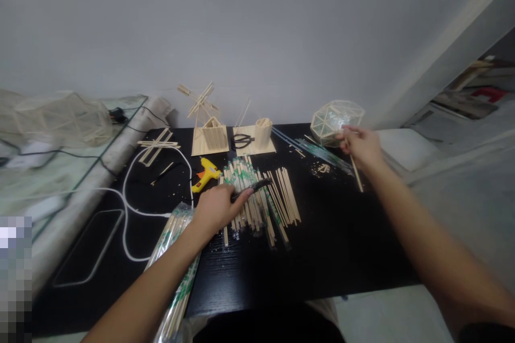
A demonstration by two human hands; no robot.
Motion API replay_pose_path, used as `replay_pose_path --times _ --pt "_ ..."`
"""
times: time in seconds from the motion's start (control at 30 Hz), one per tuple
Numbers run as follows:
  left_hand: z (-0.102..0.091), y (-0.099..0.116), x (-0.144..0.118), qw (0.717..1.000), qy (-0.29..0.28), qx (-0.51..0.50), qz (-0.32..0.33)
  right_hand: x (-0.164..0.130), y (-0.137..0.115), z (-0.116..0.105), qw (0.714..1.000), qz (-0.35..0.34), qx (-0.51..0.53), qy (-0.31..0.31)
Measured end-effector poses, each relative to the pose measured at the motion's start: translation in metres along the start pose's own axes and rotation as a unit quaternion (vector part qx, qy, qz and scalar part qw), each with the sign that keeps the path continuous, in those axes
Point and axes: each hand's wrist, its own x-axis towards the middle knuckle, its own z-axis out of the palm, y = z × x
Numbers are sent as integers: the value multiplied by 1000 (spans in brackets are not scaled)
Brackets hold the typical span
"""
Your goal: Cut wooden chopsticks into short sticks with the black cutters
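My left hand [219, 206] rests on a loose pile of wooden chopsticks [261, 198] on the black table [341, 246] and grips a dark, thin tool [253, 188] that lies across the pile. My right hand [360, 144] reaches to the far right and holds a single wooden stick [356, 173] that slants down toward the table. Its fingers are right beside a faceted stick-frame dome [336, 118]. A packet of wrapped chopsticks [177, 268] lies under my left forearm.
A yellow glue gun [205, 174] with a white cable [129, 203] lies left of the pile. Behind stand a stick windmill house [207, 128], a stick cup [263, 131], black scissors [241, 141] and a stick cross [159, 144]. A glass pane [68, 144] borders the left.
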Motion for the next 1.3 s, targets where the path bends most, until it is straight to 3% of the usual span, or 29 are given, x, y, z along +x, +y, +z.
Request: replay_pose_path --times 0.07,0.17,0.3,0.4,0.57,0.67,0.77,0.87,0.93,1.03,1.3 --pt "-1 0 1 999 -2 -38 -10 -24 -4 15 1000 14 24 -8" --pt "-1 -1 2 991 1 -128 -24 -69 -15 47 987 74 113 -85" --pt "5 -3 2 949 -22 -310 -51 -114 -22 87 965 104 185 -155" --pt "10 -3 2 920 -35 -387 -60 -124 -17 104 954 124 211 -172" --pt "12 -3 2 916 -66 -394 -36 -116 -4 115 949 141 216 -183" --pt "13 -5 3 919 -70 -386 -20 -110 3 117 964 126 142 -188" --pt "15 -7 6 930 -23 -366 -40 -106 5 119 980 58 -72 -174" --pt "15 -10 8 927 24 -368 -61 -107 0 122 935 -4 -292 -203" --pt "15 -11 9 924 38 -376 -60 -108 -6 126 897 -1 -372 -240" --pt "15 -11 9 924 37 -376 -59 -109 -12 133 869 19 -418 -265" --pt "17 -12 8 933 32 -354 -58 -100 -13 138 867 65 -402 -287"
